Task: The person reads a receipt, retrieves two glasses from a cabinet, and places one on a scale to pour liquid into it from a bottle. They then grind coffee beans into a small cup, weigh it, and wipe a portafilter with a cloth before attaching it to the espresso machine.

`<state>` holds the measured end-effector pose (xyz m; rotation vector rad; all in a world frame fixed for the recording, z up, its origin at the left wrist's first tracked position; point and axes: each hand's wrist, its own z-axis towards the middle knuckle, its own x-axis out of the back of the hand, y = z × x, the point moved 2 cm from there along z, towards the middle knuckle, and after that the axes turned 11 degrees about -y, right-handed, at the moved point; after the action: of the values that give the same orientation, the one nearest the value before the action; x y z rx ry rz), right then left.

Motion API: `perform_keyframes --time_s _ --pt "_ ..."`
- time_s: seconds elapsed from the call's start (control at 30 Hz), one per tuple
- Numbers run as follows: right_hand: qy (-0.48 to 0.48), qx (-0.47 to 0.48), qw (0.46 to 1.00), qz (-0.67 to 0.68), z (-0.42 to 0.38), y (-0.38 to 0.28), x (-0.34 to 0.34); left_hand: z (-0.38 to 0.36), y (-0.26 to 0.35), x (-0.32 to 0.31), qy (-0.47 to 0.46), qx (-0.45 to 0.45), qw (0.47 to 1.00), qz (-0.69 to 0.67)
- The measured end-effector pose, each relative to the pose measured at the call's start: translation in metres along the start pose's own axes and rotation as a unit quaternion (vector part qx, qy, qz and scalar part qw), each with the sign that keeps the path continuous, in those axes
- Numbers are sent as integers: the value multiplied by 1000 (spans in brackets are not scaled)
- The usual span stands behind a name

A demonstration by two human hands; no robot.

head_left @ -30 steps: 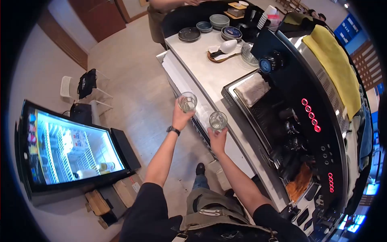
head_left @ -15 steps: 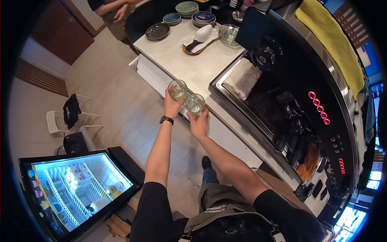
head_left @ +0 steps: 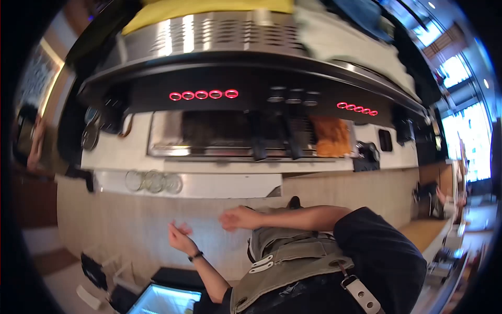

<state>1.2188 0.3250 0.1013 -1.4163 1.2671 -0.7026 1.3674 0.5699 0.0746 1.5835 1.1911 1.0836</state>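
Note:
My left hand (head_left: 181, 238), with a dark band at the wrist, hangs over the floor with its fingers apart and nothing in them. To its right my right hand (head_left: 238, 219) is smeared by motion in front of the apron; its fingers cannot be made out clearly. Several clear drinking glasses (head_left: 153, 181) stand close together on a white ledge (head_left: 225, 186) just below the counter. Both hands are apart from them.
A long espresso machine (head_left: 256, 94) with red-lit buttons stands on the counter (head_left: 125, 157). An orange-brown cloth (head_left: 330, 137) lies at its right end. A lit fridge (head_left: 164, 299) is below left, near chairs. Another person's arm (head_left: 36, 141) shows at far left.
The two glasses have left my hands, and several glasses now stand on the ledge. My hands have drawn back from the counter. The view has turned to face the espresso machine.

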Motion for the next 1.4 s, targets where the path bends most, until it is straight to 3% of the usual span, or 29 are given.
perform_keyframes --time_s 0.03,0.1,0.17,0.2,0.3,0.4,0.53,0.6,0.73,0.8,0.87,0.93,1.0,1.07,1.13,1.3,1.4 --pt "-26 -34 998 35 -42 -11 2 -27 13 -23 -70 23 997 0" --pt "-42 -102 994 -17 -116 -13 16 -72 18 -70 -236 56 970 14" --pt "52 23 987 -148 -192 -23 31 -109 32 -121 -401 84 909 80" --pt "110 7 985 -134 -225 -26 35 -126 55 -145 -465 95 870 133" --pt "276 -17 953 -120 -310 -24 58 -162 88 -211 -622 -49 739 256" --pt "416 -15 899 -136 -387 -20 81 -194 134 -273 -668 -108 659 330" --pt "526 -27 841 -127 -488 -50 122 -237 176 -349 -668 -195 618 365" --pt "558 -10 813 -165 -535 -59 154 -260 189 -385 -688 -154 625 335" --pt "509 -45 839 -188 -592 -70 224 -298 214 -435 -638 -99 721 253" --pt "438 39 874 -208 -581 -84 243 -298 224 -431 -489 -199 829 183" --pt "342 100 906 -229 -559 -102 250 -276 234 -412 -247 -286 902 209" --pt "245 117 933 -235 -515 -122 240 -232 236 -394 16 -350 895 276" --pt "156 164 929 -293 -464 -147 224 -183 234 -367 96 -421 829 355" --pt "163 163 921 -316 -402 -156 206 -137 227 -359 137 -424 793 415" --pt "191 187 882 -389 -341 -162 198 -105 227 -360 73 -321 783 527" --pt "306 0 816 -490 -215 -185 195 -28 214 -353 -63 -297 762 572" --pt "341 -12 798 -496 -171 -180 197 -36 230 -353 -97 -306 733 600"
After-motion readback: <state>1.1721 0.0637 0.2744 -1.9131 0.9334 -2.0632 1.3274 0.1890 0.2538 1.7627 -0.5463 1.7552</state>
